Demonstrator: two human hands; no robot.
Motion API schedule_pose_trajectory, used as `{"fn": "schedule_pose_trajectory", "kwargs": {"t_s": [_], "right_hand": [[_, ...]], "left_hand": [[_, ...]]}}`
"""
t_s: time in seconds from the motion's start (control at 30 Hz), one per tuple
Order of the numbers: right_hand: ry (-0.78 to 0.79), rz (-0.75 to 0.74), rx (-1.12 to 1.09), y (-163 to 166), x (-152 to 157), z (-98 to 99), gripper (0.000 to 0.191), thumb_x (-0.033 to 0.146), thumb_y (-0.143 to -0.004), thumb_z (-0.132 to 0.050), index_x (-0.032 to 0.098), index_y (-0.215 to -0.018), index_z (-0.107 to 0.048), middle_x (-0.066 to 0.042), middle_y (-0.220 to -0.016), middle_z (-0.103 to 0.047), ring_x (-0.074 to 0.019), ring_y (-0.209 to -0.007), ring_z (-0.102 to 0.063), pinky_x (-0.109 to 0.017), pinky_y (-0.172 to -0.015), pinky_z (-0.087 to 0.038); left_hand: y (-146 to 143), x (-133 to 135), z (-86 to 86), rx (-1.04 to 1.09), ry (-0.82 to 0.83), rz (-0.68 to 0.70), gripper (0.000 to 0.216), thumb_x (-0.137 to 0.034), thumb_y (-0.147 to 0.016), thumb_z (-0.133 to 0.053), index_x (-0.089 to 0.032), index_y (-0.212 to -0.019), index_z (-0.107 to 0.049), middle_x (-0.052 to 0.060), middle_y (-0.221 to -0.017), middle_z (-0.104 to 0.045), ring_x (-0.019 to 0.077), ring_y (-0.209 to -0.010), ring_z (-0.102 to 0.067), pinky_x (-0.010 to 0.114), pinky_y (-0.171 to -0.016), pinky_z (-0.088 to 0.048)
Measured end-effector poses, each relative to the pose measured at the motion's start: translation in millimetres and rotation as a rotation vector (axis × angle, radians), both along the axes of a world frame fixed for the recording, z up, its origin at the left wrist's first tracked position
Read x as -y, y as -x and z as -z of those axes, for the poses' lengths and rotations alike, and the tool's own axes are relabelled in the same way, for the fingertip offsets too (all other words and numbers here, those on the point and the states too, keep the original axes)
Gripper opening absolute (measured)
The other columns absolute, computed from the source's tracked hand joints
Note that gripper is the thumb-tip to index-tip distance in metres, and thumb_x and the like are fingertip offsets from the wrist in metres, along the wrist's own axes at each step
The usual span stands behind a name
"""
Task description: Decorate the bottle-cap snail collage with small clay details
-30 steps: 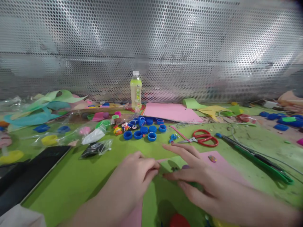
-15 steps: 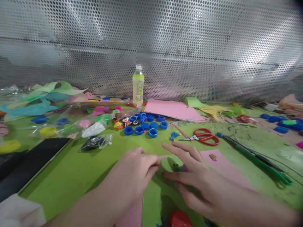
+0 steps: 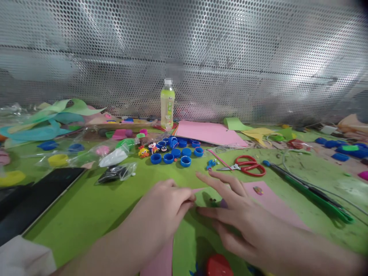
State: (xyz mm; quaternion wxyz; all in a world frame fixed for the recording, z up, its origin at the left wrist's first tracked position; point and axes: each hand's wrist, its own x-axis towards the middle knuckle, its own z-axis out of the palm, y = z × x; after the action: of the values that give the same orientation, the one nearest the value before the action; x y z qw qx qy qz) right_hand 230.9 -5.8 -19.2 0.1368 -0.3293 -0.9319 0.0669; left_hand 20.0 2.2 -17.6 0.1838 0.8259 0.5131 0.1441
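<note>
My left hand [image 3: 172,205] rests with curled fingers on a green sheet [image 3: 184,249] that lies over a pink sheet [image 3: 267,203]. Its fingertips are pressed together at the green sheet's left side; what they hold, if anything, is hidden. To its right, my right hand [image 3: 238,216] has its fingers spread over the same sheet. Between the hands sits a small green clay piece [image 3: 212,204] with dark dots, and beside it a purple bit [image 3: 223,203] partly covered by the right fingers. A small multicoloured piece [image 3: 258,190] lies on the pink sheet. Near the bottom edge is a red lump [image 3: 219,265].
Red-handled scissors [image 3: 248,165] and a green-handled tool [image 3: 313,193] lie to the right. Several blue caps [image 3: 185,161] and small clay figures [image 3: 143,152] stand ahead. Behind are a bottle [image 3: 167,105] and pink paper [image 3: 207,132]. A dark flat device [image 3: 43,199] lies left.
Both hands keep almost the same place and pose. The view has shifted very slightly.
</note>
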Motion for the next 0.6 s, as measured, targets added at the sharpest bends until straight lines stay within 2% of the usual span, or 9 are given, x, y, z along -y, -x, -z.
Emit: {"fn": "schedule_pose_trajectory", "kwargs": {"t_s": [0.37,0.6], "right_hand": [[0.009,0.009,-0.016,1.9,1.0,-6.8,0.038,0.009,-0.082,-0.050,0.021,-0.110,-0.072,-0.012,-0.150,-0.035,-0.0370,-0.140,-0.020,-0.062,-0.106,-0.034],[0.033,0.012,0.029,2.9,0.9,-5.9,0.040,0.010,-0.080,-0.052,0.022,-0.112,-0.073,-0.012,-0.153,-0.032,-0.0392,-0.141,-0.018,-0.065,-0.105,-0.033]], "left_hand": [[0.0,1.1,-1.8,-0.008,-0.004,-0.004,0.026,-0.021,-0.094,-0.047,-0.023,-0.093,-0.073,0.005,-0.084,-0.064,0.0228,-0.084,-0.063,0.036,-0.077,-0.049],[-0.7,0.0,-2.1,-0.012,-0.002,-0.001,0.026,-0.021,-0.094,-0.047,-0.024,-0.094,-0.072,0.004,-0.083,-0.064,0.0219,-0.080,-0.063,0.035,-0.075,-0.049]]}}
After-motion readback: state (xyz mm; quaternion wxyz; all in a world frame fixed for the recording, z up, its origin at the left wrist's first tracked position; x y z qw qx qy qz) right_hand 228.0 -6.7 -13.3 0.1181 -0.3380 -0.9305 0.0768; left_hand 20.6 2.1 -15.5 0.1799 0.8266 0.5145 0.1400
